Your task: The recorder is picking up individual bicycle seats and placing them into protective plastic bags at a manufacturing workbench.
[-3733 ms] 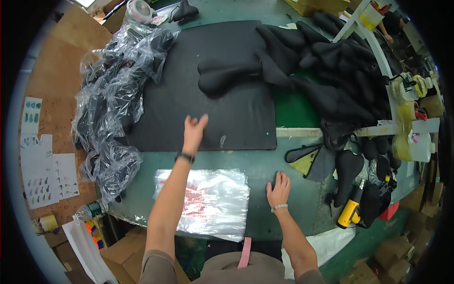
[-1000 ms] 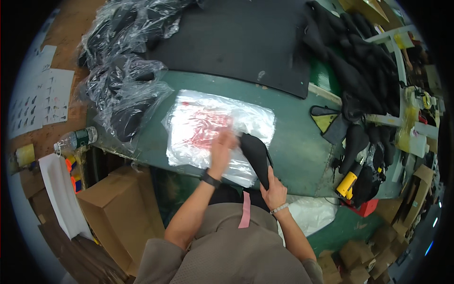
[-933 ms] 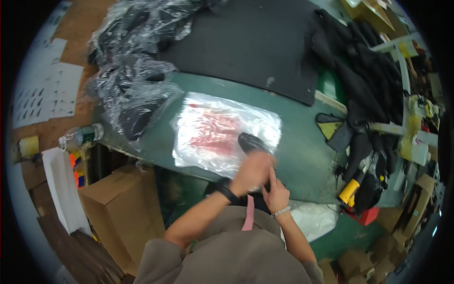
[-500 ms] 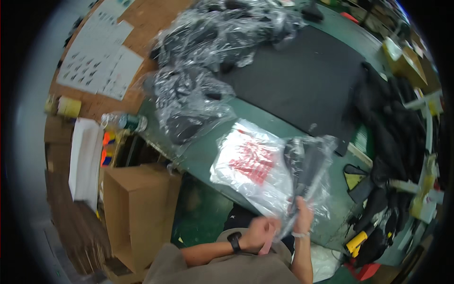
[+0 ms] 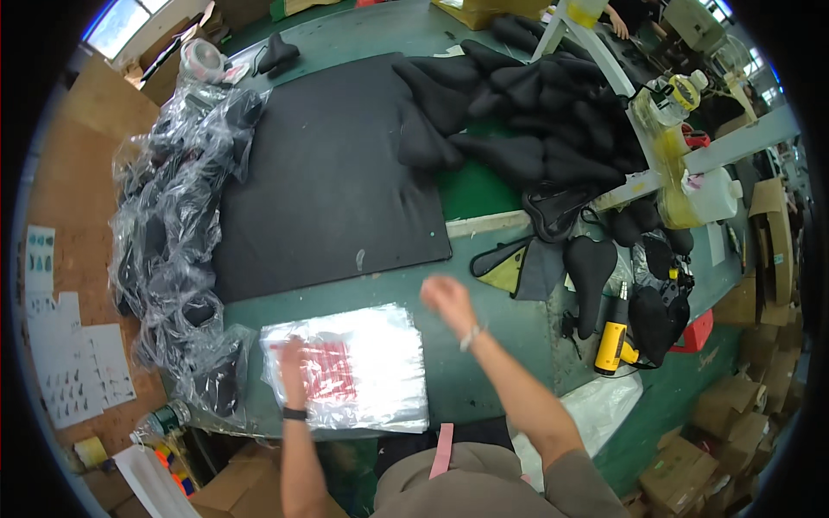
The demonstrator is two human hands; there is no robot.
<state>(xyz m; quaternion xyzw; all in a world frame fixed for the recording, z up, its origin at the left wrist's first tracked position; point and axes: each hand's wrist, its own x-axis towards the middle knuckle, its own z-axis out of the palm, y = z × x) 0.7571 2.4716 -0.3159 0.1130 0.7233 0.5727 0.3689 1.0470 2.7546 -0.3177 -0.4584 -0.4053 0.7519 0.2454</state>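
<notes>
Our left arm (image 5: 300,466) reaches straight out, left hand (image 5: 294,366) blurred over the plastic bags (image 5: 386,371) nearer us than the black mat (image 5: 328,186). Our right arm (image 5: 528,384) slants inward, right hand (image 5: 449,302) near the mat's near-right corner; whether either hand is open, we cannot tell.

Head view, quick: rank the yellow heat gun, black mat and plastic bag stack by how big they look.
1. Black mat
2. Plastic bag stack
3. Yellow heat gun
</notes>
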